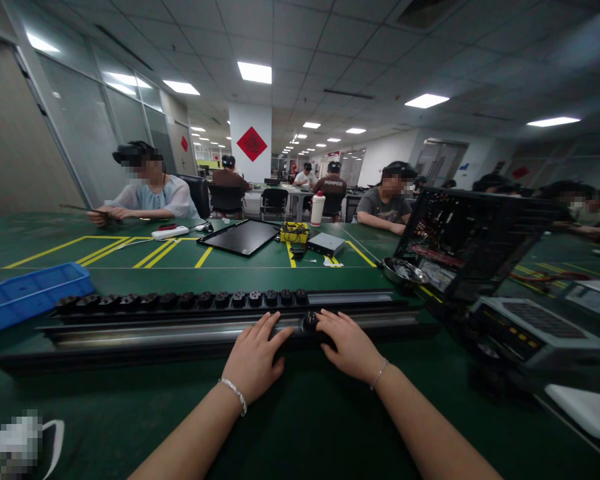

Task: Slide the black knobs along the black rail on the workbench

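My left hand (257, 353) lies with fingers spread over the near black rail (145, 337), which has a shiny metal channel. It appears to hold nothing. A round black socket module (310, 321) stands on this rail between my two hands. The fingertips of my right hand (351, 347) rest against the module's right side, while its thumb is apart, lower down. Behind, a second black rail (350, 297) carries a row of similar black socket modules (187, 301) along its left and middle part.
At left is a blue tray (30, 293). An open computer case (460, 240), a metal bowl (405, 272) and a power supply unit (535, 333) stand at right. Farther back are a black panel (240, 237), a yellow box (294, 232) and a grey drive (326, 244). Several people sit around.
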`<action>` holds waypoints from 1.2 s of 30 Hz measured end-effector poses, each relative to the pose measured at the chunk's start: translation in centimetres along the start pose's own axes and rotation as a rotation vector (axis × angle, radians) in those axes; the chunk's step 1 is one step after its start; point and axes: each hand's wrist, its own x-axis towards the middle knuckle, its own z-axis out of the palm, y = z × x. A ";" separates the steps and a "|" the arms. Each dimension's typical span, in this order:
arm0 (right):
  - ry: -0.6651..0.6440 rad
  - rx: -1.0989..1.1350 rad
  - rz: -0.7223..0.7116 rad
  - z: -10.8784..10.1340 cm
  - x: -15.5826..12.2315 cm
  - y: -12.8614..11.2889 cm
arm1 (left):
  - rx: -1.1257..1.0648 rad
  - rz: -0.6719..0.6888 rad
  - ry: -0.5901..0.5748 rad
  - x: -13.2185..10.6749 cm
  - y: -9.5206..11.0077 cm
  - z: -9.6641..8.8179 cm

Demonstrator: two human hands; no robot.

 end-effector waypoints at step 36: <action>-0.010 -0.061 0.017 0.1 -0.1 0.5 | 0.004 0.009 0.011 0.0 -0.1 -0.1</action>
